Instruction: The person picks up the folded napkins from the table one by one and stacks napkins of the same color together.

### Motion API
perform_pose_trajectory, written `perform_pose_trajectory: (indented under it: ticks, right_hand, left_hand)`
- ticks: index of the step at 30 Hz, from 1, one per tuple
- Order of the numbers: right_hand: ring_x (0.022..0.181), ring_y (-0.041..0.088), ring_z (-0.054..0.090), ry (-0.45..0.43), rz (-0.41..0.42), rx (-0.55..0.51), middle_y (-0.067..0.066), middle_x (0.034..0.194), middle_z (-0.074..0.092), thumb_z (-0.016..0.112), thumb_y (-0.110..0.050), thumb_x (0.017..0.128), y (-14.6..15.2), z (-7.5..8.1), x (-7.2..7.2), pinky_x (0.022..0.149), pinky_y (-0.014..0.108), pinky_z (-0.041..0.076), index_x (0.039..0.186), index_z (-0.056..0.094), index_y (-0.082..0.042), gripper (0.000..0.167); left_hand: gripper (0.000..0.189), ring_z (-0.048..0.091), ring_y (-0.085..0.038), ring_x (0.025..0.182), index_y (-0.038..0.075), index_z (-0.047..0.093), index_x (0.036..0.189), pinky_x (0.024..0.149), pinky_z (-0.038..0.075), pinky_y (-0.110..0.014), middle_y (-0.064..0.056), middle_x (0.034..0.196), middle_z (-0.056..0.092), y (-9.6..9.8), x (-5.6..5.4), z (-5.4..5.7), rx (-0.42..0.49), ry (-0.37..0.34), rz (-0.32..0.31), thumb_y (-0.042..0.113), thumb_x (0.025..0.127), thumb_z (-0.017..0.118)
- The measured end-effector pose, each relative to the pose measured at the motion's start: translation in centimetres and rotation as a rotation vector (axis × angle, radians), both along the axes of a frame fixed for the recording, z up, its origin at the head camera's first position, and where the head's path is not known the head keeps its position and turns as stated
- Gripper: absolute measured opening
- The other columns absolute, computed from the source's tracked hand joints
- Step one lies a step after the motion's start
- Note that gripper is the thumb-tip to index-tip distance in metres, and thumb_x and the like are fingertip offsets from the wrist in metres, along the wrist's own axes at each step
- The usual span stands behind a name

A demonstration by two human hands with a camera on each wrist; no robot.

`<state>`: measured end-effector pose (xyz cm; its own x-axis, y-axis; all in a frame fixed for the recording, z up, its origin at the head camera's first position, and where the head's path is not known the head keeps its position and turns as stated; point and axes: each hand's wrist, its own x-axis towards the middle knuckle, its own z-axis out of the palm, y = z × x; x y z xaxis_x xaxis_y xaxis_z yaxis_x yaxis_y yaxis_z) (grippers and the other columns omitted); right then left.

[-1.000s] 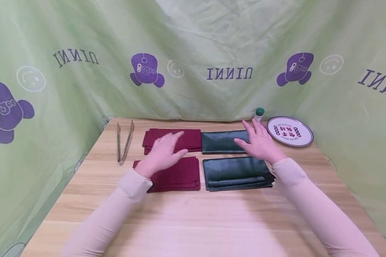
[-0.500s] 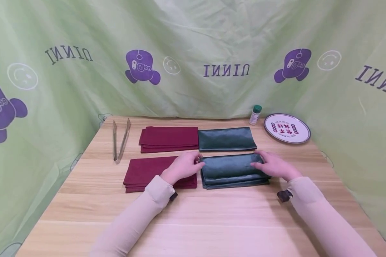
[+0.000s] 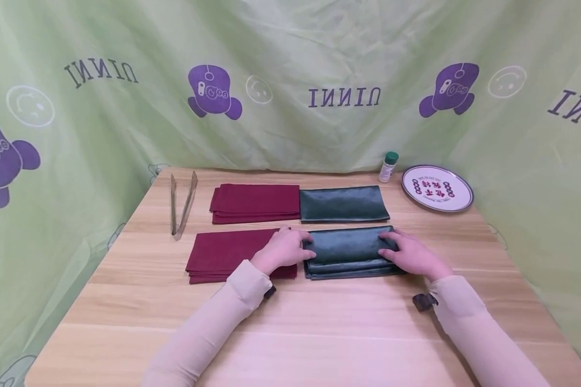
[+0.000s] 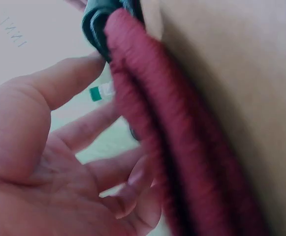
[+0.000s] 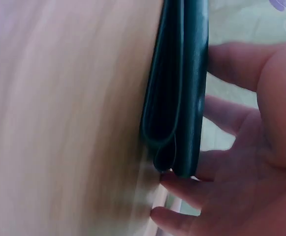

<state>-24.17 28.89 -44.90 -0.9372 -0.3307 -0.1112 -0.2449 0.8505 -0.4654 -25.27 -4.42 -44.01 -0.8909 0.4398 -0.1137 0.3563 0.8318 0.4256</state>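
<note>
In the head view, both hands are at the near folded dark green cloth (image 3: 346,247), which has a shiny face. My left hand (image 3: 283,248) reaches across the near folded maroon cloth (image 3: 227,252), its thumb touching the green cloth's left end. In the left wrist view, its fingers are loosely bent behind the maroon folds. My right hand (image 3: 411,255) rests on the green cloth's right end. The right wrist view shows its thumb and fingertips against the layered folds, not wrapped round them. Behind lie another folded maroon cloth (image 3: 259,201) and a folded green cloth (image 3: 344,204).
Metal tongs (image 3: 181,207) lie at the table's left. A small bottle (image 3: 388,166) with a green cap stands at the back right, beside a printed plate (image 3: 437,188). The wooden table (image 3: 290,333) is enclosed by a light green curtain (image 3: 281,129).
Both hands came down from above the cloths and drew toward me, to the ends of the near green cloth. Over the last half second they stay almost in place.
</note>
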Motion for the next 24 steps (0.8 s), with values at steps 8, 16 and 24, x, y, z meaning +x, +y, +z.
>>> perform_pose_trajectory:
  ticks: [8,16,24]
  right_hand:
    - [0.128,0.048,0.040,-0.010,-0.081,-0.165,0.031,0.138,0.047,0.064,-0.015,0.093,0.2,0.0,0.0,0.106,0.061,0.029,0.132,0.055,0.000,0.043]
    - [0.116,0.040,0.046,-0.010,-0.212,-0.394,0.027,0.129,0.053,0.062,0.003,0.087,0.3,-0.5,0.0,0.102,0.055,0.032,0.125,0.059,0.001,0.039]
    - [0.089,0.019,0.051,0.044,-0.300,-0.588,0.020,0.103,0.058,0.065,0.008,0.084,-0.1,-0.5,0.3,0.075,0.023,0.042,0.115,0.061,0.006,0.032]
  left_hand:
    - [0.012,0.046,-0.028,0.108,0.021,0.071,0.098,0.089,0.037,-0.044,0.002,0.100,0.068,0.0,-1.0,-0.5,0.031,-0.007,0.012,0.022,0.086,0.074]
    - [0.018,0.051,-0.022,0.094,0.020,0.066,0.075,0.081,0.041,-0.037,0.003,0.088,0.056,-0.4,-1.6,-0.7,0.086,0.019,-0.077,0.003,0.082,0.067]
    - [0.030,0.054,-0.016,0.089,0.011,0.075,0.079,0.076,0.046,-0.026,0.001,0.089,0.055,-1.1,-1.7,-0.2,0.347,0.020,-0.162,-0.010,0.085,0.053]
